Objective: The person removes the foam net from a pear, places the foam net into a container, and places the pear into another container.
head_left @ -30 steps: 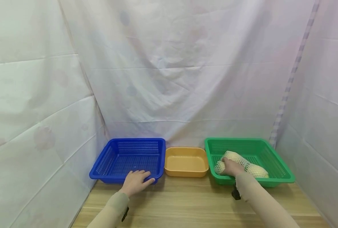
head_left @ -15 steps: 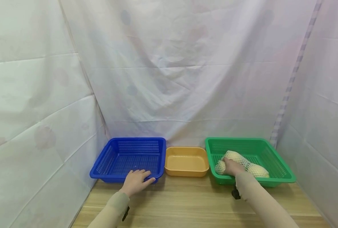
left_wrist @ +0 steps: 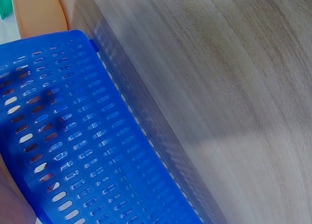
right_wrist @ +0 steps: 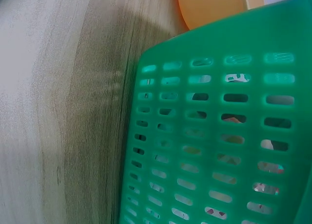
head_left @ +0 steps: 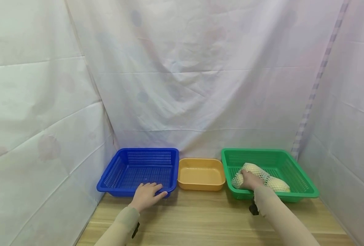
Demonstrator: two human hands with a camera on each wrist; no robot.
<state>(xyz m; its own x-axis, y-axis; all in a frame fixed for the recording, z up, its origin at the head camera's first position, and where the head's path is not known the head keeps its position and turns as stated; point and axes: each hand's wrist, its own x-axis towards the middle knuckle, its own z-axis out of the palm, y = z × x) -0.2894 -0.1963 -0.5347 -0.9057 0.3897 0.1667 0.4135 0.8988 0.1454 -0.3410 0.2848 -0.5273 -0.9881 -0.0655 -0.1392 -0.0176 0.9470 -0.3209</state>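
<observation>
In the head view my left hand (head_left: 146,197) rests on the front rim of a blue plastic basket (head_left: 125,191), its fingers straight and spread. My right hand (head_left: 252,181) reaches over the front wall of a green plastic basket (head_left: 280,194). There it grips a pale, rounded fruit-like thing in white foam netting (head_left: 238,180); the fingertips are mostly hidden. More pale netted lumps lie behind my hand (head_left: 253,168) and to its right (head_left: 278,185). The wrist views show mainly the slotted outer walls of the blue basket (left_wrist: 97,136) and the green basket (right_wrist: 195,136).
A shallow orange tray (head_left: 201,187) stands between the two baskets. All three sit toward the back of a wooden table (head_left: 197,218). White cloth hangs behind (head_left: 182,102) and along both sides.
</observation>
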